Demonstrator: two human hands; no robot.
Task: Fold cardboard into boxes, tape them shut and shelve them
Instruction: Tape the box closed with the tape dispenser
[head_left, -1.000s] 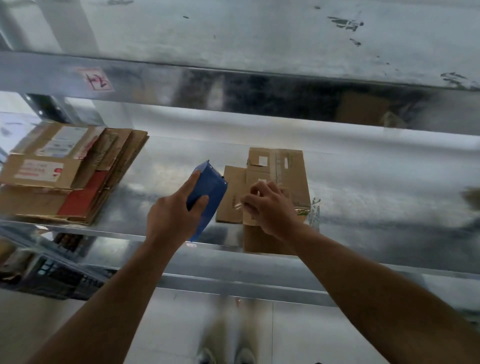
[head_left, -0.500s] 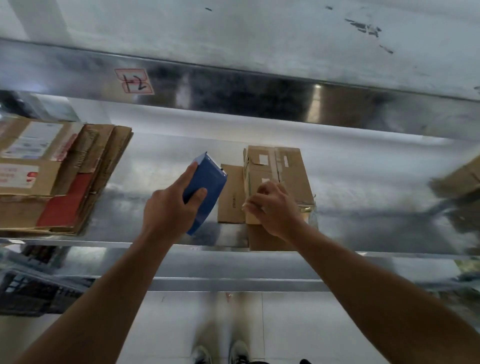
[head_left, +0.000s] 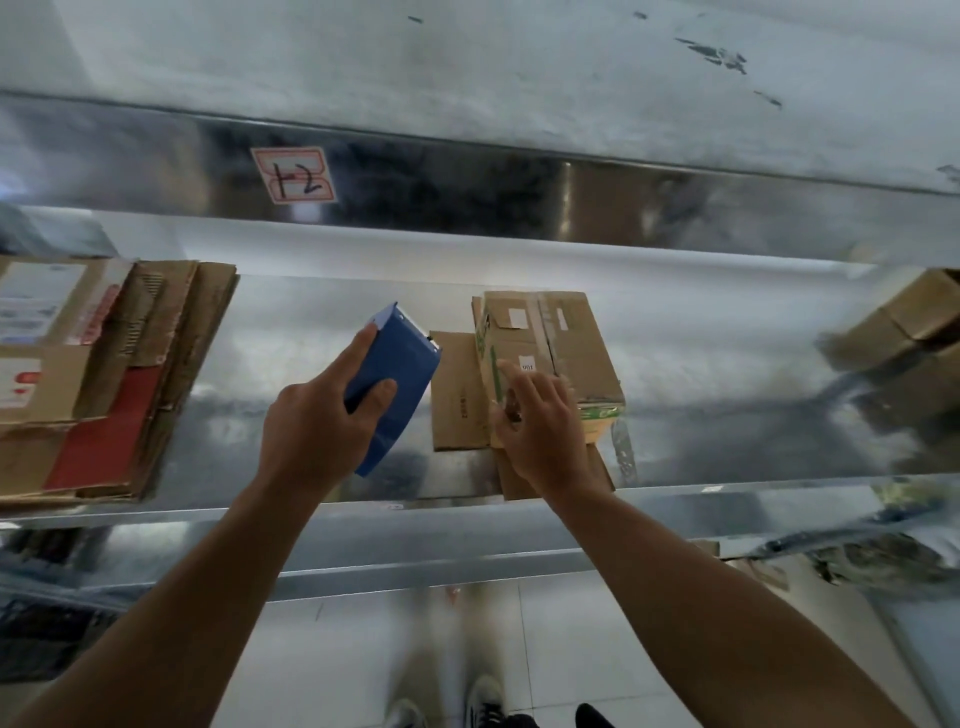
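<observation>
Looks like the taping step to me. Left hand (head_left: 317, 431) is wrapped round the blue dispenser (head_left: 397, 379), just left of the box (head_left: 566, 353). Right hand (head_left: 540, 431) lies on the box's near end with its fingers loosely bent. Can't tell if it's pinching tape, too blurry.

Tip: press that end down firmly, then pull the dispenser straight along the seam.

Box is small and brown with old labels (head_left: 517, 318) on top. It sits on the shelf (head_left: 311, 322) under the right hand, with one flap (head_left: 457, 395) lying flat toward the left hand.

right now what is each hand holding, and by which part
The left hand grips the blue tape dispenser by its near half. The right hand lies on the cardboard box, near end; whether it grips cannot be told.
</observation>
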